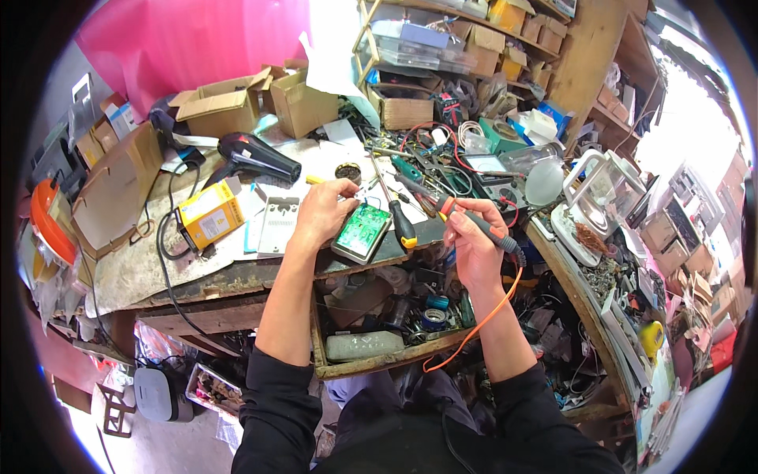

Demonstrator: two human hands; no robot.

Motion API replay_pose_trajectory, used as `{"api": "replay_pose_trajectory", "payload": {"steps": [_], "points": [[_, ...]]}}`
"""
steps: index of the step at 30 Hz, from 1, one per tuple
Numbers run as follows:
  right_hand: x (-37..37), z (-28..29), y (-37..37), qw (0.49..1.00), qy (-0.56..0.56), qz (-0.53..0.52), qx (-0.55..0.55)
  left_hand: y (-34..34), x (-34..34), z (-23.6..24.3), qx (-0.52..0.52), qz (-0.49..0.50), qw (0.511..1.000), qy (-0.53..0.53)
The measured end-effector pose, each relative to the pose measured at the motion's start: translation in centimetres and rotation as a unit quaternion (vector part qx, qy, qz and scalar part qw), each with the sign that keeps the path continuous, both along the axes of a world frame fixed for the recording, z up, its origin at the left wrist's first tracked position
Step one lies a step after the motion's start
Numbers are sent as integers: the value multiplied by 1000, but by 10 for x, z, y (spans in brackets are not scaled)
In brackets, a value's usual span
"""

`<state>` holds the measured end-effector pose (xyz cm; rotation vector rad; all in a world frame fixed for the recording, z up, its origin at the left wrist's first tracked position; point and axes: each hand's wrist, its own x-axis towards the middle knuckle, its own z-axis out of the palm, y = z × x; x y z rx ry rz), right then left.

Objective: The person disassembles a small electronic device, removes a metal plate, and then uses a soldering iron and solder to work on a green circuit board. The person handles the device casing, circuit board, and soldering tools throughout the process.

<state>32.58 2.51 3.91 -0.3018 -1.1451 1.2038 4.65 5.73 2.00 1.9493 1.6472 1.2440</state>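
A green circuit board sits in a pale open casing at the front edge of the bench. My left hand is at the board's upper left corner, its fingers pinched together over the thin wires there; what they hold is too small to make out. In my right hand is a soldering iron with a dark, red-marked handle and an orange cord. Its front end points up and left, apart from the board. A black and yellow screwdriver lies between the board and my right hand.
Left of the board lie a white casing half and a yellow box. A black hair dryer and cardboard boxes stand behind. Pliers and cables crowd the back right. Below, a cluttered drawer hangs open.
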Motion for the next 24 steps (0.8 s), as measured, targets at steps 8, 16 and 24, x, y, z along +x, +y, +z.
{"api": "replay_pose_trajectory", "payload": {"steps": [8, 16, 24], "points": [[-10, -5, 42, 999, 44, 15, 17, -2, 7, 9, -30, -15, 995, -95], [-8, -24, 54, 996, 65, 39, 37, 4, 9, 1, 7, -7, 986, -165], [5, -23, 40, 992, -65, -58, 89, 1, 8, 3, 9, -26, 982, -189]]}}
